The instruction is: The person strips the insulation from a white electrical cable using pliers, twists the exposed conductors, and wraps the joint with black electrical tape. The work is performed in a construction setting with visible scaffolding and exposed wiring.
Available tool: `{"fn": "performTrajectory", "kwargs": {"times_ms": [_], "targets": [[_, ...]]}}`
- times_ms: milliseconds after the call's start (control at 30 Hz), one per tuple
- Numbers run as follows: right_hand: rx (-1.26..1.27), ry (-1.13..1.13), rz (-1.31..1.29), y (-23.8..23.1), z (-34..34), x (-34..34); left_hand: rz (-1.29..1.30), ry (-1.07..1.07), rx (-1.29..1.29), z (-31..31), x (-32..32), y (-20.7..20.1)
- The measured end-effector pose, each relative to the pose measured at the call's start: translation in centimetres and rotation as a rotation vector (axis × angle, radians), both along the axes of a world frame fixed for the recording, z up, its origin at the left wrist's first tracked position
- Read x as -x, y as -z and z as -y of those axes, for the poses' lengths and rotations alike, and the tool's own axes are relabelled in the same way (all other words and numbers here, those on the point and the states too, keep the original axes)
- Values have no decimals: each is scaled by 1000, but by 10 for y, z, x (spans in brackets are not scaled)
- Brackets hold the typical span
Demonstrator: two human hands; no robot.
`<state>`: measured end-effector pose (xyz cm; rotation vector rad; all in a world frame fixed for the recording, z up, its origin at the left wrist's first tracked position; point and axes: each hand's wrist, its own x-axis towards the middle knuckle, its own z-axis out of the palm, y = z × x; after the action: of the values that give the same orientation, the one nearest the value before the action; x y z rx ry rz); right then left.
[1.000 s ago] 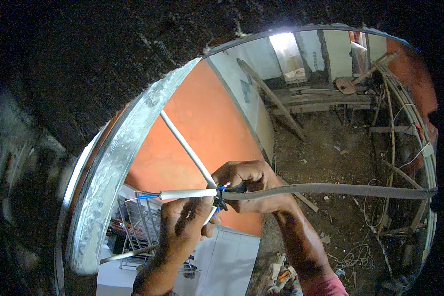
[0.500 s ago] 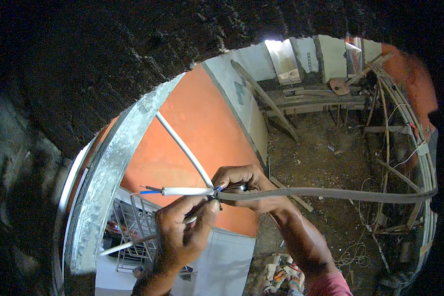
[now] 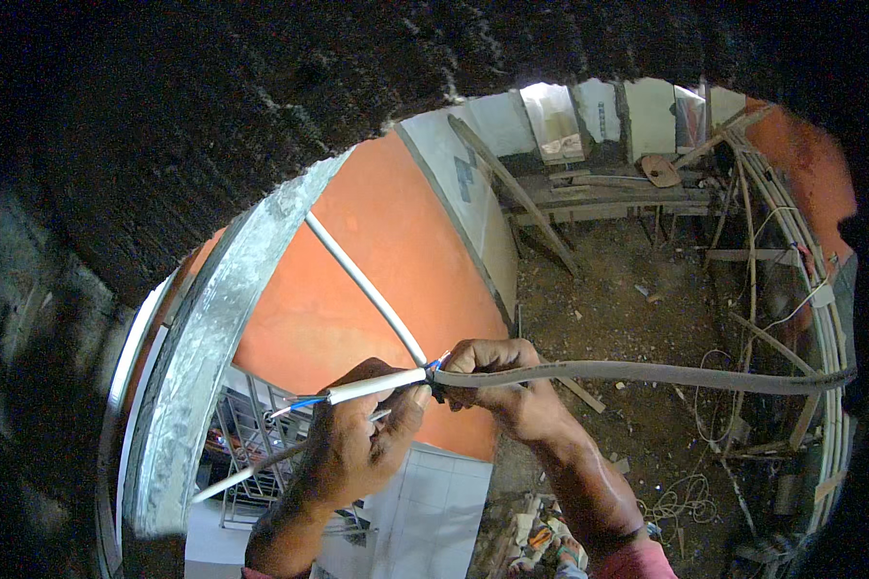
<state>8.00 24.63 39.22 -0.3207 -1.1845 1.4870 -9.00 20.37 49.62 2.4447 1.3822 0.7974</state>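
Observation:
My left hand (image 3: 362,434) closes its thumb and fingers around a short white cable end (image 3: 372,386), from which a blue wire (image 3: 307,401) and other stripped wires stick out to the left. My right hand (image 3: 531,410) has curled fingers at the cable junction, close to a small blue wire end (image 3: 434,366); exactly what it grips is hidden. A flat grey cable (image 3: 628,371) runs from the right across that hand to the junction. Another white cable (image 3: 362,282) reaches the junction from the upper left. A dark strip (image 3: 438,394) shows between both hands.
A grey beam (image 3: 217,328) stands left, beside an orange wall (image 3: 377,222). Below are a metal rack (image 3: 251,434) and a pale tiled floor (image 3: 444,492). Several long pipes (image 3: 792,232) curve down the right side. Wooden boards and loose cord (image 3: 686,499) lie over the dirt floor (image 3: 608,309).
My left hand has risen slightly, and the outer end of the short white cable has tipped down. My right hand has shifted a little to the right, its fingers more curled.

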Motion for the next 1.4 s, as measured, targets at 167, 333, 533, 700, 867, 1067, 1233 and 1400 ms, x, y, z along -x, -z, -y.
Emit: {"fn": "performTrajectory", "kwargs": {"times_ms": [167,333,533,700,867,1067,1233,1400], "targets": [[174,214,-66,-11,28,10,169,-48,55,-5,1,8],[283,210,-55,-33,57,-2,161,-99,-196,6,-7,20],[307,304,-60,-54,73,5,99,-87,-466,10,-9,39],[260,574,64,-55,79,34,114,-67,-202,5,7,30],[-150,1031,446,-52,82,49,208,86,128,-12,21,5],[-275,1119,590,-35,82,58,461,157,297,-19,15,-5],[-325,1286,436,-19,71,84,430,55,250,-15,2,-2],[-345,1216,256,-7,73,89,392,46,209,-19,-2,-4]]}}
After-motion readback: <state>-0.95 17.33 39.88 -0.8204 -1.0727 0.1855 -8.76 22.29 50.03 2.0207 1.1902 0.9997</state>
